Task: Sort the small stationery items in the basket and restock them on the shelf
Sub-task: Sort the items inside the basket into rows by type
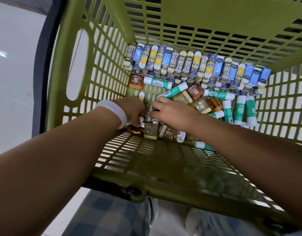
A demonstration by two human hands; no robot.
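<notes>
Sorting is the step in hand, judging by how both hands are down inside the green basket (112, 159) among the loose items, with nothing yet lifted toward a shelf, which is out of view. The left hand (135, 110), a white bangle (115, 114) on its wrist, has its fingers curled down into the small amber bottles (151, 130) just below it; whether it grips one I cannot tell. The right hand (170, 113) lies close beside it, fingers bent over more bottles, its grip also hidden. Right of the hands lie green-and-white glue sticks (240, 109). Beyond them, erasers (186, 65) stand lined along the far wall. Next, I judge, like bottles need gathering together
</notes>
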